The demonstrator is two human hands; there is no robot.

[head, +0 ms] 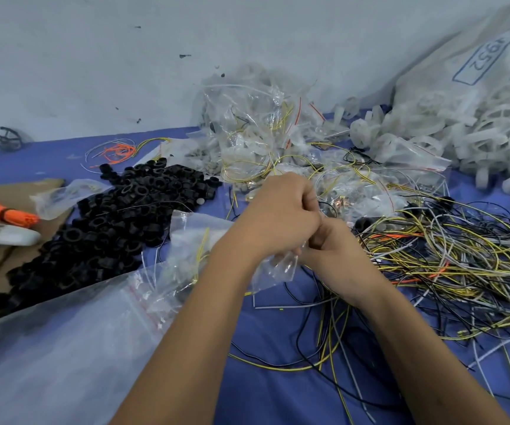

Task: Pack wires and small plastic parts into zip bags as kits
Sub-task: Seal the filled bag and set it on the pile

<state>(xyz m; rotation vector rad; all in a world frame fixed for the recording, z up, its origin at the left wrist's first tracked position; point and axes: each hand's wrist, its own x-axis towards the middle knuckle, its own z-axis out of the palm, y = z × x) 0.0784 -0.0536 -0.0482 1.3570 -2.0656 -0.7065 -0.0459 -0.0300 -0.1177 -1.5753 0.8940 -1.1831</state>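
Mid-batch: I had many kits bagged, many left.
My left hand [281, 216] and right hand [336, 256] pinched one zip bag [278, 266]; filled bags [247, 124] behind it, loose wires [449, 256] beside.

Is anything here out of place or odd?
One black spoked wheel lies alone at the far left by the wall, apart from the black parts pile. Otherwise only working clutter.

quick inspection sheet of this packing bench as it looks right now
surface: blue cloth, mostly covered
job's things: black plastic rings heaped left; white plastic wheels far right; filled zip bags piled at back
clutter: cardboard and orange tie bundle at left
grippers: left hand and right hand both closed on a small zip bag
cables: loose wires tangled right
surroundings: marked pale wall
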